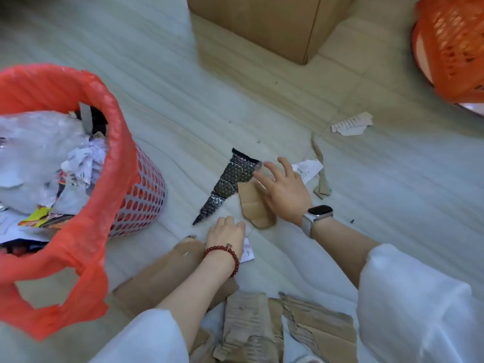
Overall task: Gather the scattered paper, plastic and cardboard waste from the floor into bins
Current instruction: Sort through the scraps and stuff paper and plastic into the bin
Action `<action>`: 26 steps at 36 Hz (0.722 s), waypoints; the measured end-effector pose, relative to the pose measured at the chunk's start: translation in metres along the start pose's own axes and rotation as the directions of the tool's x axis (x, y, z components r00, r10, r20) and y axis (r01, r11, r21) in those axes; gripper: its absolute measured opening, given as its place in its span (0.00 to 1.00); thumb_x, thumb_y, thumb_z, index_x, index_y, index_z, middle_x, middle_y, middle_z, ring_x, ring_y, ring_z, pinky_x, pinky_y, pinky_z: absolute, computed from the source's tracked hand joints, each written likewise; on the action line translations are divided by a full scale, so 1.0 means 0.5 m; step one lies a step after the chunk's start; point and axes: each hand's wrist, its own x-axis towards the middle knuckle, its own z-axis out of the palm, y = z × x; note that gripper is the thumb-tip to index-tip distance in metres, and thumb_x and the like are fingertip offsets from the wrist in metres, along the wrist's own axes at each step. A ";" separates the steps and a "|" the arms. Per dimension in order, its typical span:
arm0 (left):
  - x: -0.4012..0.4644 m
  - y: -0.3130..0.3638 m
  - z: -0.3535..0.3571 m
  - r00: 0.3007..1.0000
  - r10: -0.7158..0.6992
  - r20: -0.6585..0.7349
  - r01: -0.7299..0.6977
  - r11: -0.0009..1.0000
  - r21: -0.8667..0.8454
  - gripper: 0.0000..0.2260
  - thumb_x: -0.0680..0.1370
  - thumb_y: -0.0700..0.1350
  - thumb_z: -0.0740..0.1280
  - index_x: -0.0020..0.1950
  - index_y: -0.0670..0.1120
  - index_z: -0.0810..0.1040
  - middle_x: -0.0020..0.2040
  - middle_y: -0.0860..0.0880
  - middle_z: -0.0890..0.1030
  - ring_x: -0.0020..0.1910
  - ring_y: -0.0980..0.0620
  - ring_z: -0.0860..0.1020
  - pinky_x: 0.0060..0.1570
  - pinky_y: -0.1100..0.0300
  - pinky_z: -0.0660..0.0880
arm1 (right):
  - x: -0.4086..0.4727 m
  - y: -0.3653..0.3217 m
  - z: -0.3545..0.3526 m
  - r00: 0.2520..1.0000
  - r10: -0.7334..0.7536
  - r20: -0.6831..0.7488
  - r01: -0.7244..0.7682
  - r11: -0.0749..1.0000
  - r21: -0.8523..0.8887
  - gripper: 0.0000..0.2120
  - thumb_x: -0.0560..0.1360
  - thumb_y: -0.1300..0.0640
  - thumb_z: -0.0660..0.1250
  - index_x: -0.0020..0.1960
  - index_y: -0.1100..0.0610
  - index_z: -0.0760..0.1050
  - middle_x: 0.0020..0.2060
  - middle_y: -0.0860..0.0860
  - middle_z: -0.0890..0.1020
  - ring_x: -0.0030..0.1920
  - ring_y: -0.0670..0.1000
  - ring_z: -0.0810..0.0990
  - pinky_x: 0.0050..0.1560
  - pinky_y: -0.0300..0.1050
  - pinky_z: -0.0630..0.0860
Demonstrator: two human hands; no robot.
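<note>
Right hand point(284, 195): fingers spread, hovering over the brown cardboard scrap point(255, 205) at centre, apparently reaching to gather it.
Left hand point(226, 231): knuckles up at 6 o'clock of the scrap, fingers curled down onto the floor point(162, 106); whether this grip pinches anything cannot be told.
Black bubble-wrap strip point(230, 184): just beside the scrap, at its 10 o'clock.
Lined bin point(141, 203): at 9 o'clock, nearly full, close for dropping.
Paper slips point(351, 124): scattered toward 2 o'clock, not yet collected.

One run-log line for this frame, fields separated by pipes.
right hand open over cardboard scrap | left hand curled on floor, grip unclear | black bubble-wrap strip on floor | lined bin full
</note>
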 end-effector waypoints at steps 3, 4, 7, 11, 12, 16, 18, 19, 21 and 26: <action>-0.001 -0.001 -0.001 0.999 0.015 -0.042 -0.015 1.000 0.001 0.12 0.77 0.46 0.61 0.59 0.45 0.72 0.60 0.45 0.69 0.62 0.45 0.65 0.57 0.54 0.64 | -0.004 0.009 0.003 0.996 0.083 -0.043 -0.083 0.997 0.000 0.22 0.75 0.59 0.61 0.69 0.52 0.65 0.63 0.57 0.68 0.62 0.64 0.65 0.52 0.58 0.71; -0.001 -0.001 -0.005 0.998 0.020 -0.067 -0.022 0.999 -0.033 0.12 0.77 0.47 0.61 0.58 0.45 0.73 0.59 0.45 0.69 0.62 0.45 0.65 0.58 0.54 0.64 | -0.009 0.013 0.004 0.994 0.101 -0.039 -0.102 0.995 -0.016 0.22 0.76 0.60 0.59 0.69 0.52 0.63 0.63 0.56 0.67 0.62 0.62 0.64 0.53 0.56 0.68; 0.007 -0.007 -0.033 0.973 -0.013 -0.232 -0.037 0.977 -0.208 0.12 0.77 0.49 0.60 0.55 0.44 0.75 0.59 0.46 0.70 0.60 0.46 0.66 0.57 0.55 0.65 | -0.027 0.030 0.006 0.988 0.130 -0.086 -0.133 0.991 -0.030 0.23 0.75 0.63 0.58 0.70 0.55 0.61 0.61 0.57 0.67 0.59 0.61 0.66 0.53 0.55 0.66; 0.049 -0.021 -0.087 0.877 -0.263 -0.402 0.021 0.857 -0.515 0.09 0.75 0.47 0.64 0.48 0.42 0.76 0.62 0.46 0.69 0.62 0.46 0.65 0.57 0.53 0.65 | -0.061 0.063 0.003 0.995 0.086 -0.057 -0.081 0.993 0.085 0.24 0.74 0.66 0.59 0.70 0.60 0.61 0.59 0.58 0.67 0.59 0.60 0.68 0.53 0.49 0.68; 0.065 -0.025 -0.095 0.874 -0.317 -0.370 0.055 0.819 -0.572 0.08 0.75 0.46 0.64 0.47 0.42 0.76 0.65 0.46 0.68 0.64 0.45 0.64 0.59 0.52 0.64 | -0.069 0.072 -0.001 0.992 0.088 -0.085 -0.076 0.987 0.142 0.23 0.74 0.66 0.59 0.69 0.61 0.64 0.59 0.59 0.68 0.57 0.60 0.69 0.49 0.46 0.69; 0.125 -0.040 -0.099 0.923 -0.327 -0.202 0.159 0.803 -0.574 0.08 0.75 0.44 0.64 0.52 0.43 0.75 0.73 0.46 0.59 0.72 0.45 0.55 0.64 0.47 0.63 | -0.076 0.105 -0.019 0.957 0.214 -0.195 -0.141 0.933 0.332 0.16 0.71 0.65 0.64 0.59 0.63 0.73 0.64 0.62 0.65 0.53 0.61 0.74 0.47 0.48 0.75; 0.138 -0.041 -0.091 0.933 -0.310 -0.185 0.176 0.838 -0.517 0.07 0.75 0.44 0.65 0.51 0.44 0.74 0.73 0.46 0.58 0.71 0.44 0.55 0.63 0.48 0.64 | -0.063 0.119 -0.021 0.938 0.291 -0.186 -0.211 0.909 0.358 0.14 0.73 0.63 0.65 0.58 0.62 0.75 0.68 0.62 0.61 0.62 0.63 0.69 0.58 0.51 0.69; 0.141 -0.041 -0.087 0.931 -0.310 -0.193 0.172 0.839 -0.517 0.06 0.75 0.44 0.66 0.50 0.44 0.74 0.73 0.46 0.58 0.70 0.44 0.56 0.62 0.49 0.66 | -0.054 0.125 -0.018 0.931 0.325 -0.169 -0.249 0.899 0.360 0.13 0.73 0.62 0.64 0.58 0.61 0.76 0.70 0.62 0.59 0.66 0.64 0.63 0.62 0.53 0.66; 0.143 -0.039 -0.082 0.926 -0.310 -0.216 0.143 0.817 -0.559 0.04 0.74 0.41 0.67 0.46 0.43 0.72 0.71 0.46 0.60 0.67 0.44 0.58 0.58 0.51 0.68 | -0.036 0.130 -0.008 0.914 0.390 -0.109 -0.337 0.882 0.330 0.13 0.74 0.59 0.64 0.58 0.58 0.76 0.73 0.61 0.54 0.72 0.64 0.53 0.66 0.58 0.61; 0.140 -0.034 -0.084 0.920 -0.303 -0.248 0.080 0.764 -0.640 0.07 0.74 0.36 0.66 0.50 0.41 0.70 0.63 0.44 0.65 0.48 0.45 0.71 0.45 0.56 0.68 | -0.020 0.117 0.016 0.902 0.419 -0.102 -0.393 0.896 0.208 0.14 0.73 0.60 0.63 0.59 0.57 0.73 0.72 0.57 0.61 0.71 0.62 0.56 0.67 0.56 0.57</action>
